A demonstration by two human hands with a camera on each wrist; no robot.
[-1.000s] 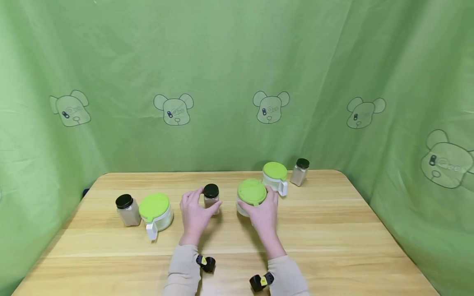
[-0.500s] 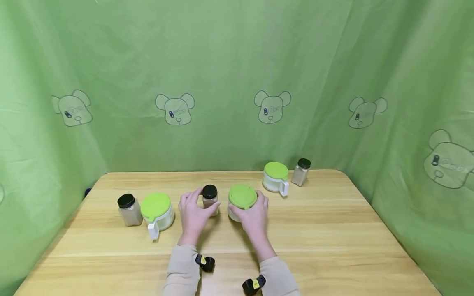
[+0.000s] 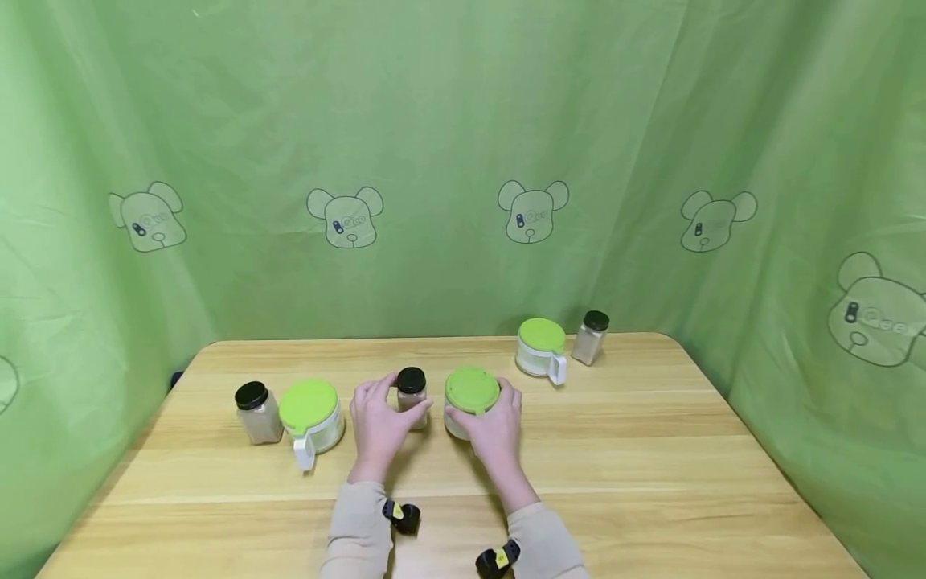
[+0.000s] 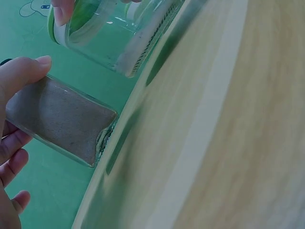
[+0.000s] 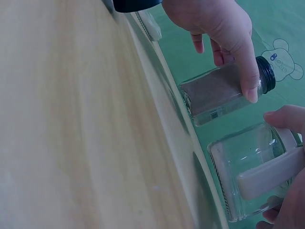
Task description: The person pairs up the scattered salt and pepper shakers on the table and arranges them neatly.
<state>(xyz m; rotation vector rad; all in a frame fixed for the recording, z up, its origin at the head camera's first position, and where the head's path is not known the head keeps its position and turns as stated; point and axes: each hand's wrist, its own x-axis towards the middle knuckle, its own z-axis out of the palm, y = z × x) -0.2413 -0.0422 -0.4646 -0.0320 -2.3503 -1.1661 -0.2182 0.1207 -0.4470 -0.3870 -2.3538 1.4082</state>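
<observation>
My left hand (image 3: pixel 382 420) grips a square glass spice jar (image 3: pixel 411 408) between thumb and fingers, the jar upright with its black lid on top. Greyish-brown powder fills most of that jar (image 4: pixel 59 119) in the left wrist view. To its right, my right hand (image 3: pixel 495 422) holds a round glass seasoning pot (image 3: pixel 472 392) with a green lid, thumb and fingers around its upper side. In the right wrist view the pot (image 5: pixel 252 148) shows a white handle and a little white content at the bottom. A small gap separates the two containers, both low at the tabletop.
Another black-lidded jar (image 3: pixel 259 418) and a green-lidded pot (image 3: pixel 311 406) stand close together at left on the wooden table (image 3: pixel 651 482). A similar pot (image 3: pixel 541 346) and jar (image 3: pixel 589 342) stand at the back right. A green curtain (image 3: pixel 434 121) hangs behind the table.
My right hand has brought the green-lidded pot left and slightly nearer, away from the back-right pot and closer to the spice jar. My left hand keeps its grip on the jar, almost unmoved.
</observation>
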